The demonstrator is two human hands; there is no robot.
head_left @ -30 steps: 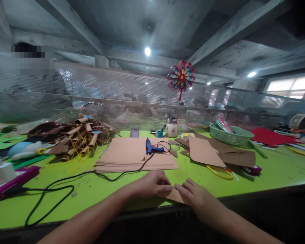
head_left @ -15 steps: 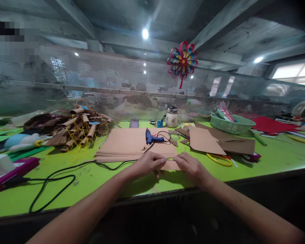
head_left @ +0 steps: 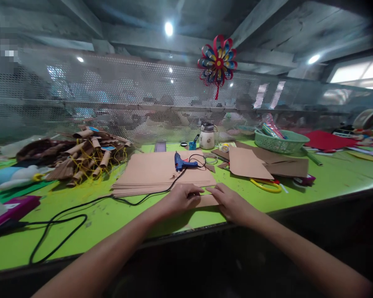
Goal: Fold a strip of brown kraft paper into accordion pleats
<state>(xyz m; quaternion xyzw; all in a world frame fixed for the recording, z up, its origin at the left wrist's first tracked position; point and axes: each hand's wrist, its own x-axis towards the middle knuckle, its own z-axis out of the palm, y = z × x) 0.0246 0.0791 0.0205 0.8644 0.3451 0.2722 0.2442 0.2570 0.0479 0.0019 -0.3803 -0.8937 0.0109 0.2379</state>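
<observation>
Close to the table's front edge, a small strip of brown cardboard spans the space between my two hands. My left hand grips its left end, thumb and fingers closed together. At the other end, my right hand has its fingers closed over the strip, their tips near those of the left. Just beyond them lies a stack of brown cardboard sheets. A blue hot glue gun rests on that stack, its black cord running left across the table.
Paper rolls tangled in yellow string are heaped at left, near a purple power strip. Loose cardboard, yellow-handled scissors and a green basket occupy the right. A jar stands before the perforated metal screen.
The view has shifted slightly, so the table's things sit a little further left and higher. My fingertips have moved slightly on the cardboard strip, which stays between both hands.
</observation>
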